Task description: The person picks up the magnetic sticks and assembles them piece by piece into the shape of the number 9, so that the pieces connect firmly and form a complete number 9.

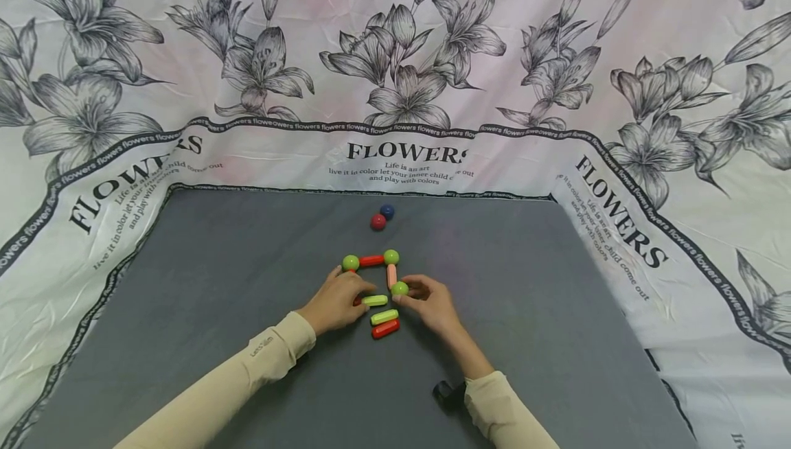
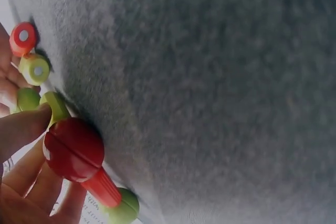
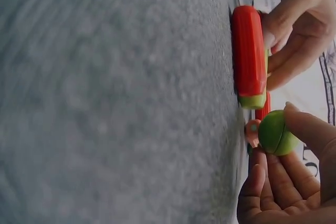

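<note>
The fingers of the left hand (image 1: pixel 334 303) are curled, and the red ball (image 2: pixel 76 150) is pinched by them where it meets a yellow rod (image 1: pixel 375 301). A green ball (image 1: pixel 399 289) is pinched by the thumb and fingertips of the right hand (image 1: pixel 434 305). All of this is found near the middle of the grey table (image 1: pixel 216 284). The red ball seems to be gripped so that the joined parts are kept from sliding. The green ball seems to be held there so that rod ends can be met by it. Whether the pink rod (image 1: pixel 391 276) is touched by it cannot be told.

From the pink rod's far end, a second green ball (image 1: pixel 391 256) is reached, then a red rod (image 1: pixel 371 261), then a third green ball (image 1: pixel 350 261). That ball is linked to the red ball by a side red rod (image 2: pixel 104 188), mostly hidden by the left hand from above.

Farther from the table's far edge, a loose yellow rod (image 1: pixel 384 317) and a loose red rod (image 1: pixel 386 329) are laid side by side; they could be bumped. Near the middle of the far edge, a blue ball (image 1: pixel 386 211) and a far red ball (image 1: pixel 378 222) are set together, out of the way. Past that edge, flowery cloth (image 1: pixel 408 160) is hung.
</note>
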{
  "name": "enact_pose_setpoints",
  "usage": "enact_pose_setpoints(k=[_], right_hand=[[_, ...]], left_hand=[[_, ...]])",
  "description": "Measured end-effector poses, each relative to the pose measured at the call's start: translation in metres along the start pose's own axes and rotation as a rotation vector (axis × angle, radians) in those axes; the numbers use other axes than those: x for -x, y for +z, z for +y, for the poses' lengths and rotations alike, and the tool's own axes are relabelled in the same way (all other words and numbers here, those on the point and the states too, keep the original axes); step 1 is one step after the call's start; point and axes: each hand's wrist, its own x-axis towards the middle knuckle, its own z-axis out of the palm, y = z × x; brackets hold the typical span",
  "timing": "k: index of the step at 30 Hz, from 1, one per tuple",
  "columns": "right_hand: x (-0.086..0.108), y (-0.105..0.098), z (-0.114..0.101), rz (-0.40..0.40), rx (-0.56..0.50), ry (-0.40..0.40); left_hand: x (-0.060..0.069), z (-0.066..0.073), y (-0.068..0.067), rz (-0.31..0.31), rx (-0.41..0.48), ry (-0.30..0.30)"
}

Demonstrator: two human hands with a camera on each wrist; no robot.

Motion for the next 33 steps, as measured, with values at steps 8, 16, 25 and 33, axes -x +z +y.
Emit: enact_pose_setpoints(k=[8, 16, 25, 33], right_hand=[[0.001, 0.0038, -0.001, -0.032, 0.006, -0.002], [0.0014, 0.0063, 0.0001, -0.047, -0.006, -0.009], [0.003, 0.0079, -0.0027, -0.053, 0.024, 0.015], [0.0015, 0.0077, -0.0032, -0.074, 0.045, -0.001]], left_hand=[[-0.0013, -0.0012, 0.0083, 0.004, -0.005, -0.005], [-0.0007, -0.0046, 0.0102, 0.015, -0.005, 0.038], [0.0022, -0.0043, 0.0091, 0.027, 0.017, 0.03], [0.0036, -0.004, 0.0086, 0.03, 0.017, 0.028]])
